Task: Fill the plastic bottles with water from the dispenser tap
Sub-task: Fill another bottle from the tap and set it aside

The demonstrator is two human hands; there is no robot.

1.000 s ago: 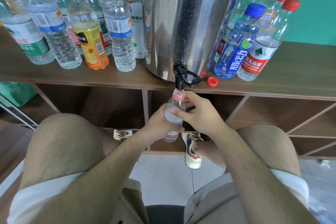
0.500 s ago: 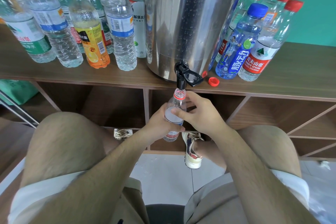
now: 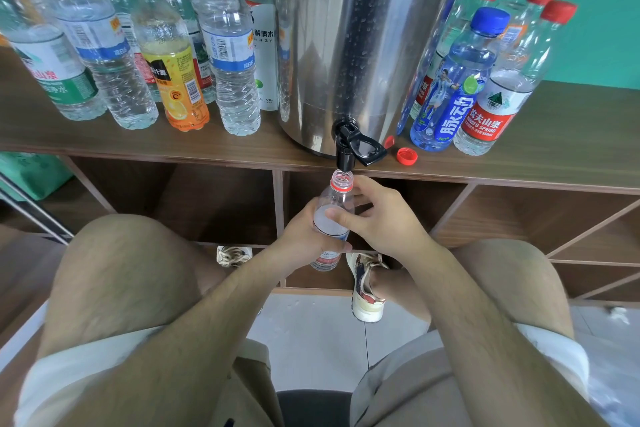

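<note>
A clear plastic bottle (image 3: 333,204) with a red neck ring stands uncapped right under the black tap (image 3: 349,149) of the steel water dispenser (image 3: 360,38). My left hand (image 3: 304,239) grips the bottle's body from the left. My right hand (image 3: 384,218) holds it from the right, thumb across the front and fingers behind the shoulder. The bottle looks partly filled. Its mouth sits just below the spout.
Several capped bottles stand on the wooden shelf (image 3: 571,149) left and right of the dispenser. A loose red cap (image 3: 407,155) lies beside the tap. Open cubby shelves are below. My knees flank the hands; my shoes rest on the tiled floor.
The bottle and both hands stay in place under the tap. Only the view has shifted slightly.
</note>
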